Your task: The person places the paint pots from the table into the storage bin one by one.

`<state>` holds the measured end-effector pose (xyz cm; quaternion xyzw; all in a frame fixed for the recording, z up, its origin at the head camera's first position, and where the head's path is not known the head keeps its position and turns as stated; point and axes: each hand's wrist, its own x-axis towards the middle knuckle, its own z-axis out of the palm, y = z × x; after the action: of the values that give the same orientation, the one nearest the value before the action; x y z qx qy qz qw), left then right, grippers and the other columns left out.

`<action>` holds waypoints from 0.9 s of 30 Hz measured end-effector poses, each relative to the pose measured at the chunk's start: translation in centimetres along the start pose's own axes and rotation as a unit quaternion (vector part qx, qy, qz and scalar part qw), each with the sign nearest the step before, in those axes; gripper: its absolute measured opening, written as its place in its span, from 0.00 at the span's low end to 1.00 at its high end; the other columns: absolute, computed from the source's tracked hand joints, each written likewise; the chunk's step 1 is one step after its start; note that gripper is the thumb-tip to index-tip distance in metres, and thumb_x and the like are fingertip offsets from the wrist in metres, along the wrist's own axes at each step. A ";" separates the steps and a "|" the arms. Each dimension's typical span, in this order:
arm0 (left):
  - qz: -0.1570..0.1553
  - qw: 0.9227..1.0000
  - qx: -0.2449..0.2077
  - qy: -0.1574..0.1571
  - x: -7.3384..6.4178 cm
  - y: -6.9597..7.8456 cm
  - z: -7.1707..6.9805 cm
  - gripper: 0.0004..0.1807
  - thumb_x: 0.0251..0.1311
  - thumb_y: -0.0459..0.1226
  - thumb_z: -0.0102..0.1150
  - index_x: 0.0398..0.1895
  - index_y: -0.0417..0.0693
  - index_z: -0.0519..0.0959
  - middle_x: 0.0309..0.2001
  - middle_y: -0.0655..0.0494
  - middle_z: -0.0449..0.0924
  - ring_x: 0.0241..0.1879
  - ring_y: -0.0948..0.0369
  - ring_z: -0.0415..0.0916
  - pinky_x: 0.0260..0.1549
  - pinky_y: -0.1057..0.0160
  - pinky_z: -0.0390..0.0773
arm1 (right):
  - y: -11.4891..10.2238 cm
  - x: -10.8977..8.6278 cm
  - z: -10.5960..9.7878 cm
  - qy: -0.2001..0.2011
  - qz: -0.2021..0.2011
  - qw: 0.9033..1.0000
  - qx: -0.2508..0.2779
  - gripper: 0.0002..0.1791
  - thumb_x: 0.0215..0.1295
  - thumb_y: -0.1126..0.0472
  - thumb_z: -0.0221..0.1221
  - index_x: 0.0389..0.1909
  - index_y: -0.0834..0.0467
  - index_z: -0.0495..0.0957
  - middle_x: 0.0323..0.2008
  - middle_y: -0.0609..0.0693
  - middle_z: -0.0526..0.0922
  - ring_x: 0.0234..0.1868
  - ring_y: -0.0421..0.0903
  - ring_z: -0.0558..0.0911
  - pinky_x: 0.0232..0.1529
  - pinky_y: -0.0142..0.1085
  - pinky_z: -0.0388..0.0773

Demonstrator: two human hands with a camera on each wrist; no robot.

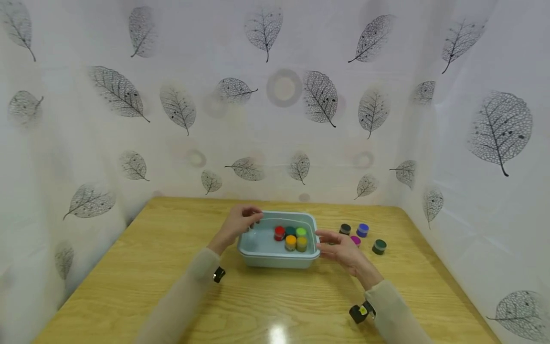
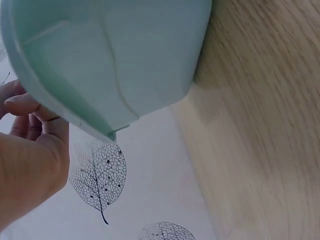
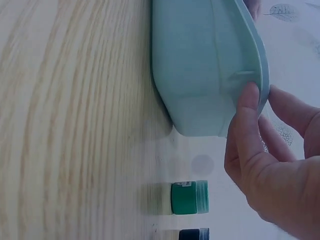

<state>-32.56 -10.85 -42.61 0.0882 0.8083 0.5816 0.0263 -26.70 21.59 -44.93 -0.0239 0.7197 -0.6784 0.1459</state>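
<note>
A pale blue-green plastic basin (image 1: 275, 262) stands on the table. Inside it are several small paint jars: red (image 1: 279, 233), dark teal (image 1: 290, 232), lime green (image 1: 301, 232), orange (image 1: 290, 242) and olive yellow (image 1: 301, 244). My right hand (image 1: 343, 248) pinches the basin's right rim; in the right wrist view its thumb and fingers lie on both sides of the edge. At the back left corner, my left hand (image 1: 238, 223) hangs over the rim with loosely bent fingers and nothing visible in them. In the left wrist view the rim hides part of this hand (image 2: 40, 135).
Right of the basin, several more jars stand on the wooden table (image 1: 180, 296): black (image 1: 345, 229), blue (image 1: 363, 230), magenta (image 1: 355, 241) and dark green (image 1: 379, 246). The right hand partly covers this group. A leaf-patterned curtain (image 1: 275, 138) closes off the back and sides.
</note>
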 end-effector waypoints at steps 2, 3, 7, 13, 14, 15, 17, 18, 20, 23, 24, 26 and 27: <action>-0.007 1.000 -0.016 0.004 -0.3 -0.1 -0.4 0.11 0.64 0.41 0.62 0.44 0.45 0.83 0.32 0.53 0.81 0.27 0.61 0.72 0.19 0.70 0.70 | 0.2 0.0 -0.2 0.006 -0.005 1.000 0.001 0.29 0.67 0.64 0.60 0.68 0.64 0.67 0.57 0.60 0.72 0.50 0.45 0.80 0.54 0.40 0.82; -0.007 1.000 -0.023 0.004 -0.4 -0.2 -0.6 0.11 0.64 0.41 0.62 0.44 0.44 0.83 0.31 0.53 0.81 0.26 0.62 0.71 0.18 0.70 0.69 | 0.2 0.0 -0.3 0.007 -0.008 1.000 0.002 0.28 0.68 0.64 0.60 0.67 0.65 0.67 0.55 0.58 0.73 0.49 0.45 0.80 0.54 0.40 0.82; -0.002 0.999 -0.044 0.005 -0.9 -0.7 -1.4 0.13 0.65 0.38 0.61 0.46 0.37 0.81 0.30 0.52 0.79 0.24 0.63 0.69 0.16 0.72 0.67 | 0.5 -0.1 -0.8 0.012 -0.017 1.000 0.006 0.27 0.68 0.65 0.59 0.66 0.68 0.67 0.48 0.52 0.78 0.45 0.43 0.82 0.52 0.37 0.83; -0.018 0.998 -0.047 0.021 -1.9 -1.3 -2.3 0.16 0.65 0.37 0.60 0.48 0.31 0.79 0.29 0.54 0.79 0.24 0.63 0.69 0.16 0.72 0.67 | 0.6 -0.5 -1.8 0.019 -0.038 0.999 -0.004 0.26 0.69 0.64 0.59 0.64 0.70 0.68 0.47 0.52 0.78 0.46 0.43 0.81 0.48 0.35 0.84; -0.021 0.998 -0.045 0.028 -2.1 -1.4 -2.4 0.16 0.65 0.36 0.61 0.48 0.32 0.79 0.30 0.55 0.79 0.24 0.63 0.69 0.17 0.72 0.68 | 0.6 -0.6 -2.0 0.029 -0.037 0.999 -0.007 0.25 0.68 0.63 0.60 0.63 0.68 0.70 0.47 0.51 0.78 0.46 0.44 0.81 0.47 0.35 0.85; -0.024 0.998 -0.040 0.036 -2.2 -1.4 -2.5 0.15 0.65 0.36 0.61 0.48 0.32 0.79 0.30 0.55 0.78 0.25 0.63 0.70 0.18 0.72 0.69 | 0.5 -0.7 -2.3 0.033 -0.038 0.999 -0.017 0.25 0.68 0.62 0.60 0.63 0.68 0.70 0.47 0.51 0.78 0.47 0.45 0.81 0.46 0.34 0.84; -0.028 0.998 -0.034 0.048 -2.6 -1.7 -2.6 0.14 0.64 0.35 0.62 0.47 0.34 0.80 0.32 0.55 0.78 0.27 0.63 0.70 0.20 0.71 0.71 | 0.4 -0.9 -2.8 0.049 -0.033 0.998 -0.028 0.25 0.68 0.59 0.60 0.62 0.65 0.71 0.46 0.49 0.78 0.47 0.46 0.80 0.44 0.32 0.84; -0.030 0.998 -0.031 0.054 -2.7 -1.9 -2.7 0.13 0.63 0.34 0.62 0.47 0.34 0.80 0.33 0.54 0.78 0.28 0.62 0.70 0.21 0.71 0.72 | 0.4 -0.9 -3.0 0.059 -0.029 0.997 -0.030 0.24 0.68 0.59 0.61 0.62 0.64 0.72 0.46 0.48 0.78 0.47 0.46 0.80 0.42 0.32 0.84; -0.032 0.998 -0.025 0.057 -3.0 -2.2 -2.8 0.14 0.62 0.33 0.63 0.49 0.35 0.80 0.36 0.50 0.78 0.31 0.61 0.71 0.24 0.69 0.74 | 0.3 -1.1 -3.5 0.069 -0.026 0.996 -0.041 0.25 0.69 0.58 0.60 0.63 0.64 0.71 0.47 0.49 0.78 0.47 0.46 0.80 0.41 0.30 0.83; -0.036 0.998 -0.014 0.058 -3.4 -2.6 -2.8 0.18 0.59 0.33 0.66 0.52 0.38 0.79 0.43 0.45 0.78 0.36 0.59 0.74 0.29 0.67 0.77 | 0.2 -1.2 -4.1 0.078 -0.025 0.995 -0.051 0.25 0.70 0.59 0.58 0.65 0.65 0.70 0.49 0.51 0.78 0.47 0.46 0.79 0.40 0.30 0.82; -0.035 0.998 -0.010 0.057 -3.5 -2.6 -2.8 0.20 0.58 0.33 0.67 0.54 0.38 0.79 0.45 0.43 0.78 0.38 0.58 0.75 0.31 0.66 0.78 | 0.2 -1.2 -4.3 0.080 -0.026 0.995 -0.056 0.25 0.70 0.59 0.58 0.65 0.65 0.69 0.50 0.51 0.78 0.48 0.47 0.79 0.41 0.30 0.82; -0.035 0.998 -0.002 0.054 -3.8 -2.7 -2.7 0.23 0.57 0.33 0.68 0.56 0.39 0.78 0.49 0.41 0.77 0.41 0.56 0.76 0.34 0.64 0.80 | 0.3 -1.2 -4.6 0.084 -0.028 0.994 -0.065 0.26 0.70 0.59 0.58 0.65 0.65 0.69 0.52 0.53 0.78 0.49 0.47 0.80 0.42 0.30 0.82; -0.035 0.998 -0.003 0.051 -3.9 -2.8 -2.6 0.24 0.56 0.33 0.68 0.57 0.39 0.77 0.50 0.41 0.76 0.43 0.55 0.76 0.35 0.63 0.81 | 0.4 -1.2 -4.7 0.082 -0.032 0.993 -0.073 0.26 0.71 0.59 0.58 0.66 0.66 0.68 0.54 0.55 0.78 0.51 0.47 0.80 0.44 0.30 0.83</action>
<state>-29.46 -14.86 -44.62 0.0296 0.8094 0.5865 0.0057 -26.66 26.50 -44.89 -0.0017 0.7757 -0.6280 0.0624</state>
